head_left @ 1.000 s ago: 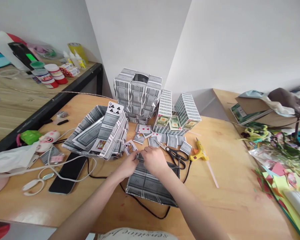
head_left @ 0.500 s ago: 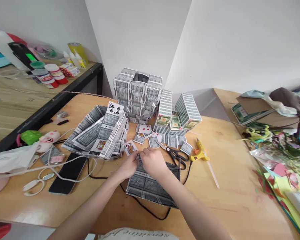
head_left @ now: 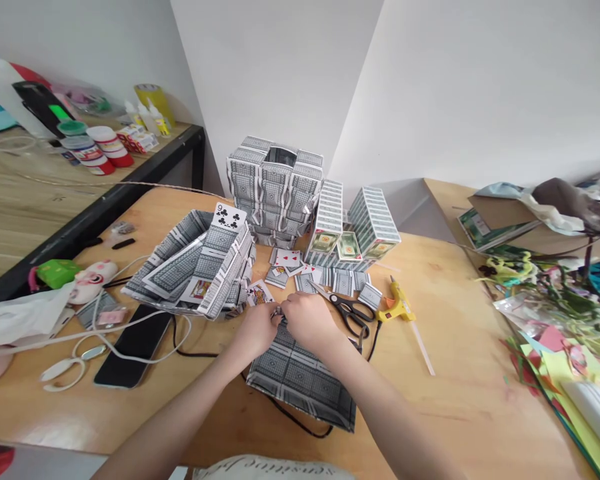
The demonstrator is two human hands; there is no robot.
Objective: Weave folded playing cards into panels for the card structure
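A panel made of joined playing cards (head_left: 300, 377), backs showing, lies before me on the table. My left hand (head_left: 258, 328) pinches its far edge from the left. Right beside it, my right hand (head_left: 310, 321) closes on the same edge, its fingers curled over the cards. The fingertips of both hands nearly meet, and the bit of card between them is mostly hidden. Black-handled scissors (head_left: 351, 312) lie just past my right hand. A face card (head_left: 260, 293) rests beyond my left hand, near loose cards (head_left: 343, 281).
A card-built tray (head_left: 173, 257) holding cards stands at left, a card-built box (head_left: 275, 187) behind it. Stacked card packs (head_left: 376, 217) stand at the back. A yellow glue gun (head_left: 398, 303) lies right; a phone (head_left: 133, 350) and white cable (head_left: 183, 347) lie left.
The card panel has shifted and turned slightly toward me, its near edge lower. Both hands keep their grip at its far edge, almost in place.
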